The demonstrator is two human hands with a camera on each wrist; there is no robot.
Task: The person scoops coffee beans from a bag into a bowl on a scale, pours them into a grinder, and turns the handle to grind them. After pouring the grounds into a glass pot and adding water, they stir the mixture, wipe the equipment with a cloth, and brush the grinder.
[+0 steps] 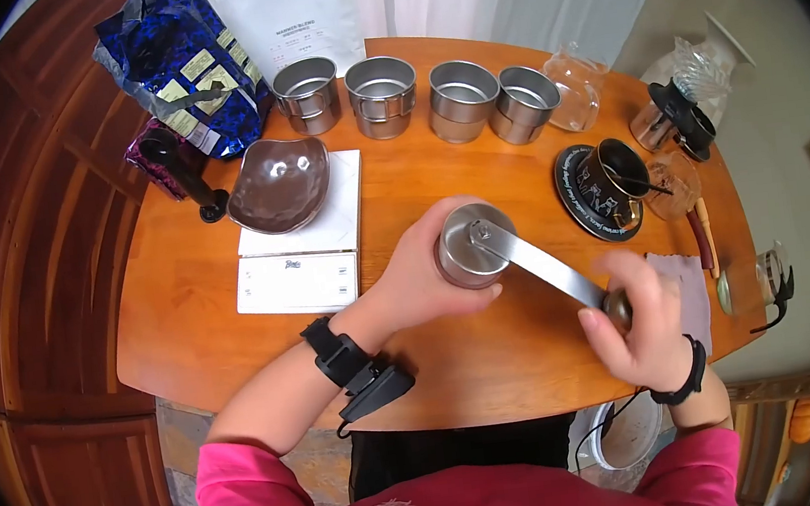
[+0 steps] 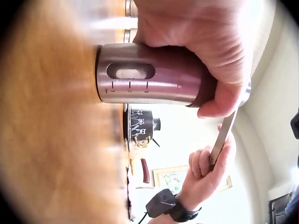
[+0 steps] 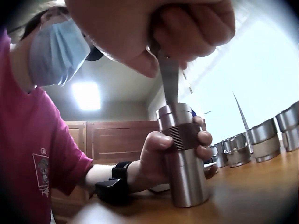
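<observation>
A steel hand coffee grinder (image 1: 473,255) stands upright at the middle of the wooden table. My left hand (image 1: 423,269) grips it round its dark ribbed band, thumb on the near side. In the left wrist view the grinder body (image 2: 145,93) shows an oval window above a few numbered marks. From its top a flat crank arm (image 1: 552,274) reaches toward the right. At the crank's end, my right hand (image 1: 645,321) holds the round knob (image 1: 618,309) between curled fingers and thumb. The right wrist view has the crank rising from the grinder's lid into that hand.
Left of the grinder, a brown dish (image 1: 279,185) sits on a white scale (image 1: 299,283). Several steel cups (image 1: 382,98) line the back. To the right are a black cup (image 1: 607,180) on a saucer (image 1: 574,206) and a grey cloth (image 1: 681,291). A blue bag (image 1: 179,69) stands back left.
</observation>
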